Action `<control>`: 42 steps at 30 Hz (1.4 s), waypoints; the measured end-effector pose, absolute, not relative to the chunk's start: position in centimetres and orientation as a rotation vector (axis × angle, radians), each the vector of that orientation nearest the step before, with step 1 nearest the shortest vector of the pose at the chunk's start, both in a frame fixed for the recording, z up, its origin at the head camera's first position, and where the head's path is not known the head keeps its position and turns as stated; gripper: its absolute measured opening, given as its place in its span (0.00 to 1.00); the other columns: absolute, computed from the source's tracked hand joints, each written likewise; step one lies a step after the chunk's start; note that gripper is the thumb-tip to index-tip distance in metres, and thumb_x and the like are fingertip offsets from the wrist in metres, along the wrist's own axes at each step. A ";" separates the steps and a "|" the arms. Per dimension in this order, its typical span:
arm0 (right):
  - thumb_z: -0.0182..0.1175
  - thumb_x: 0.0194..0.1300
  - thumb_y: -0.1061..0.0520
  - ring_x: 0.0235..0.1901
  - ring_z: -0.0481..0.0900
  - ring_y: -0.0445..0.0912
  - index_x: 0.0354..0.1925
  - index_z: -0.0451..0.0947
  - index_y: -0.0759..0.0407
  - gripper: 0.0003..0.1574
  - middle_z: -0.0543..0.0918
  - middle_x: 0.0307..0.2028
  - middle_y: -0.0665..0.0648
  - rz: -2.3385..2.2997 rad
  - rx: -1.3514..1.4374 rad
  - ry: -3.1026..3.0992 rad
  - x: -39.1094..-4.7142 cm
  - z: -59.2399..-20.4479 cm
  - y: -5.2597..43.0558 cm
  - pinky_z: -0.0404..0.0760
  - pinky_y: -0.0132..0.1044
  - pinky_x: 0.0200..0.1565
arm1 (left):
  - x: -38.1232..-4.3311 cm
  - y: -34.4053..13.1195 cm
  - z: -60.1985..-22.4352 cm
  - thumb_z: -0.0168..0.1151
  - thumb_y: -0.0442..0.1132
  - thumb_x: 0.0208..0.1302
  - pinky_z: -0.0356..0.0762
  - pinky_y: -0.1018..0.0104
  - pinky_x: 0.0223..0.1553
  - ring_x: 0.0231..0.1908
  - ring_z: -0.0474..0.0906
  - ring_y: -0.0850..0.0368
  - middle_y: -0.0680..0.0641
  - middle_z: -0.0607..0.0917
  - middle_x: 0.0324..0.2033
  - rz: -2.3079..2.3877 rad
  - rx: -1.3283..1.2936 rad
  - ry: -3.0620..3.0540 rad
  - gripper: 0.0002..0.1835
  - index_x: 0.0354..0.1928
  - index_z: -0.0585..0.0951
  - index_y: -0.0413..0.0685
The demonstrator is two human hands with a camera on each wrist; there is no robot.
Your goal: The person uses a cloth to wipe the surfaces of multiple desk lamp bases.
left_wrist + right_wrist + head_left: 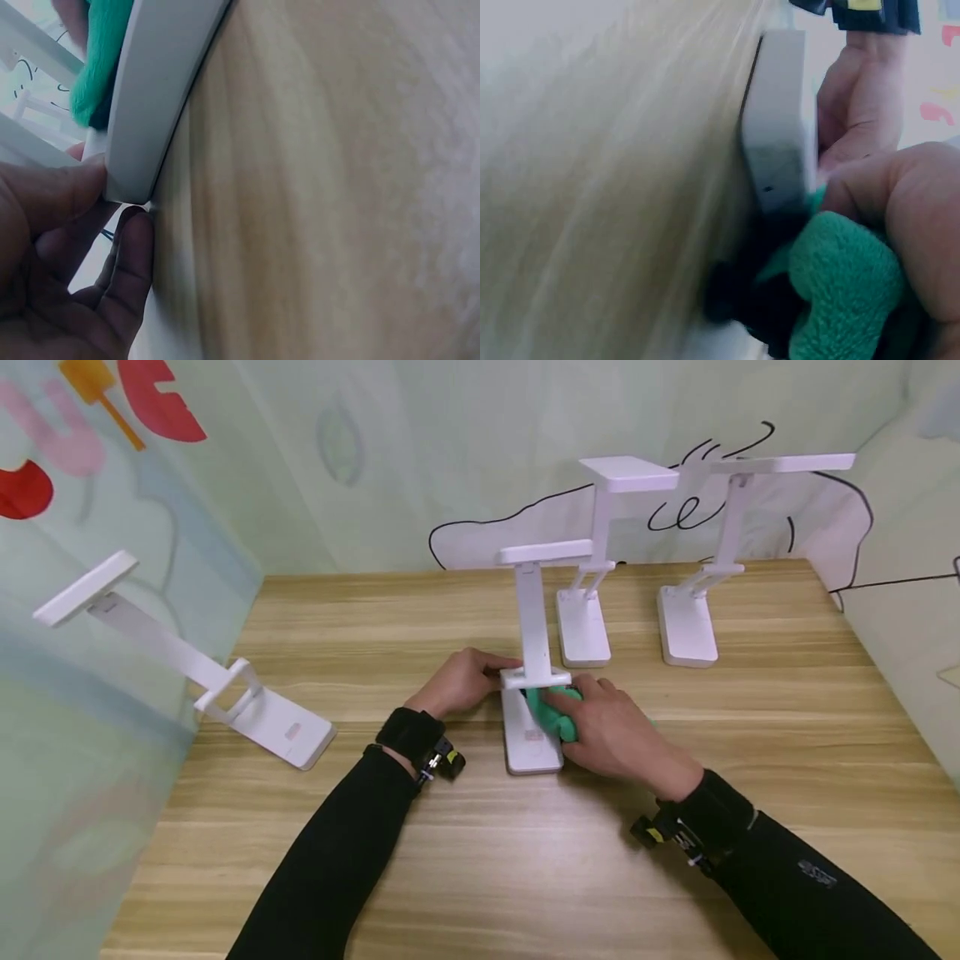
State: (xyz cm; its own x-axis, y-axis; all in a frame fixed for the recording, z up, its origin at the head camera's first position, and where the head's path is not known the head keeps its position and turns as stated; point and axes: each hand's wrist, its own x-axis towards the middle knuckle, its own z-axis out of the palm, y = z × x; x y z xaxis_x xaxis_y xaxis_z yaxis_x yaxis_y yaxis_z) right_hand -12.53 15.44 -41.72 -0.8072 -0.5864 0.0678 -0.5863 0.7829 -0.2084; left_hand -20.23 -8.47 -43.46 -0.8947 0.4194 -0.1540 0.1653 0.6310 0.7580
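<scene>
A white desk lamp [534, 758] stands at the middle of the wooden table, its arm upright and its head folded forward. My left hand [463, 681] grips the back end of the lamp's base; in the left wrist view the thumb [56, 191] lies on the base's edge with the fingers curled beside it. My right hand [617, 731] holds a bunched green cloth [552, 717] against the top and right side of the base, under the lamp's hinge. Seen from the right wrist, the fluffy cloth [847, 285] sits under the fingers, beside a blurred dark thing [761, 307].
Two more white lamps stand behind on the right, one nearer the middle [585, 631] and one farther right [688, 631]. Another white lamp [288, 727] leans its arm outward at the left table edge. Printed curtains or walls border the table [360, 627].
</scene>
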 end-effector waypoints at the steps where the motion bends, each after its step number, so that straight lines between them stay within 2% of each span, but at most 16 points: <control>1: 0.65 0.48 0.54 0.41 0.72 0.56 0.64 0.73 0.51 0.40 0.74 0.50 0.67 -0.348 -0.991 2.930 -12.2 -41.5 15.7 0.76 0.50 0.39 | -20.2 -8.5 -43.5 0.60 0.35 0.65 0.77 0.64 0.50 0.47 0.76 0.62 0.49 0.82 0.56 1.131 0.474 2.544 0.19 0.54 0.83 0.65; 4: 0.64 0.48 0.56 0.41 0.72 0.51 0.61 0.76 0.47 0.38 0.75 0.49 0.61 -0.411 -0.994 2.760 -11.4 -40.4 17.1 0.73 0.44 0.39 | -20.0 -8.5 -43.5 0.60 0.35 0.65 0.77 0.64 0.50 0.48 0.76 0.62 0.49 0.82 0.56 1.131 0.476 2.546 0.19 0.54 0.83 0.64; 8: 0.63 0.50 0.57 0.39 0.72 0.48 0.58 0.78 0.46 0.34 0.76 0.49 0.57 -0.463 -0.855 2.653 -11.7 -38.2 19.3 0.71 0.40 0.37 | -19.8 -8.7 -43.5 0.61 0.35 0.65 0.77 0.64 0.51 0.50 0.75 0.64 0.51 0.82 0.55 1.132 0.486 2.531 0.18 0.54 0.83 0.62; 14: 0.62 0.55 0.55 0.42 0.73 0.54 0.61 0.76 0.49 0.32 0.75 0.51 0.62 -0.510 -0.652 2.806 -15.5 -36.0 18.6 0.73 0.46 0.39 | -19.5 -9.0 -43.8 0.62 0.35 0.62 0.78 0.66 0.47 0.45 0.77 0.62 0.51 0.84 0.51 1.166 0.540 2.541 0.18 0.54 0.83 0.56; 17: 0.62 0.55 0.54 0.42 0.73 0.54 0.61 0.75 0.50 0.33 0.75 0.51 0.62 -0.535 -0.669 2.802 -17.7 -36.6 16.3 0.74 0.47 0.40 | -19.4 -9.0 -44.0 0.63 0.35 0.60 0.77 0.65 0.47 0.46 0.76 0.62 0.51 0.84 0.50 1.172 0.533 2.576 0.18 0.53 0.83 0.55; 19: 0.62 0.55 0.54 0.42 0.73 0.54 0.59 0.77 0.52 0.30 0.76 0.50 0.62 -0.545 -0.713 2.750 -19.1 -37.1 15.2 0.73 0.46 0.41 | -19.2 -8.8 -44.0 0.63 0.36 0.60 0.77 0.64 0.49 0.48 0.76 0.61 0.51 0.84 0.51 1.155 0.517 2.621 0.17 0.51 0.84 0.55; 22: 0.59 0.55 0.58 0.39 0.71 0.53 0.51 0.81 0.54 0.23 0.76 0.45 0.61 -0.564 -0.732 2.647 -20.6 -37.7 14.5 0.70 0.43 0.39 | -19.1 -8.3 -44.0 0.64 0.37 0.61 0.76 0.63 0.51 0.50 0.75 0.60 0.50 0.84 0.52 1.119 0.497 2.691 0.14 0.49 0.85 0.55; 25: 0.57 0.55 0.60 0.31 0.70 0.51 0.42 0.82 0.53 0.15 0.75 0.34 0.59 -0.570 -0.719 2.580 -21.3 -38.3 14.5 0.66 0.40 0.32 | -18.9 -7.8 -44.1 0.63 0.36 0.61 0.77 0.63 0.50 0.50 0.76 0.61 0.51 0.84 0.51 1.097 0.464 2.730 0.14 0.49 0.86 0.56; 28: 0.58 0.56 0.57 0.25 0.67 0.48 0.39 0.81 0.52 0.11 0.69 0.25 0.55 -0.556 -0.728 2.583 -21.0 -38.8 14.7 0.64 0.37 0.27 | -18.8 -7.5 -44.1 0.61 0.35 0.62 0.78 0.65 0.47 0.47 0.77 0.62 0.51 0.85 0.49 1.079 0.445 2.749 0.15 0.48 0.86 0.57; 30: 0.59 0.55 0.57 0.22 0.67 0.47 0.41 0.81 0.53 0.14 0.68 0.22 0.54 -0.571 -0.698 2.593 -20.5 -39.0 15.0 0.65 0.36 0.25 | -18.8 -7.3 -44.0 0.61 0.34 0.61 0.78 0.65 0.47 0.45 0.77 0.62 0.51 0.86 0.48 1.071 0.440 2.755 0.16 0.48 0.86 0.57; 33: 0.59 0.54 0.56 0.22 0.70 0.47 0.53 0.79 0.55 0.26 0.72 0.24 0.55 -0.623 -0.598 2.606 -19.5 -39.4 15.5 0.68 0.36 0.25 | -18.9 -7.2 -43.8 0.61 0.32 0.59 0.78 0.64 0.46 0.45 0.78 0.61 0.52 0.86 0.47 1.050 0.423 2.770 0.17 0.48 0.86 0.57; 35: 0.59 0.52 0.57 0.23 0.72 0.49 0.62 0.73 0.56 0.35 0.76 0.28 0.58 -0.668 -0.520 2.605 -18.9 -39.7 15.8 0.70 0.37 0.25 | -18.9 -7.1 -43.7 0.61 0.32 0.59 0.78 0.64 0.46 0.45 0.78 0.61 0.52 0.87 0.46 1.037 0.406 2.776 0.17 0.47 0.87 0.57; 37: 0.58 0.54 0.56 0.25 0.73 0.50 0.66 0.69 0.57 0.39 0.77 0.32 0.61 -0.711 -0.463 2.603 -18.4 -39.9 15.9 0.71 0.38 0.25 | -18.9 -7.0 -43.6 0.61 0.32 0.59 0.78 0.64 0.46 0.45 0.79 0.61 0.52 0.87 0.46 1.029 0.393 2.783 0.17 0.47 0.87 0.57; 42: 0.59 0.56 0.55 0.29 0.73 0.51 0.68 0.65 0.61 0.41 0.78 0.40 0.63 -0.804 -0.411 2.600 -17.3 -40.4 16.0 0.73 0.38 0.27 | -18.9 -6.9 -43.5 0.62 0.33 0.60 0.79 0.65 0.42 0.41 0.79 0.61 0.51 0.87 0.46 1.034 0.367 2.788 0.15 0.47 0.87 0.57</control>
State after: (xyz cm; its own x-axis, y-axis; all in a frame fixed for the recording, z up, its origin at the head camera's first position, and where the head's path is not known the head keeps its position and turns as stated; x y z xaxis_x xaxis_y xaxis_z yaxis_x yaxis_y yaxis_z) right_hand -17.31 16.01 -40.41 -0.8826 -0.3820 -0.2742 -0.1605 0.7928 -0.5879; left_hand -18.88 -6.89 -43.50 -0.9595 0.2770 -0.0511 0.1766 0.7331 0.6567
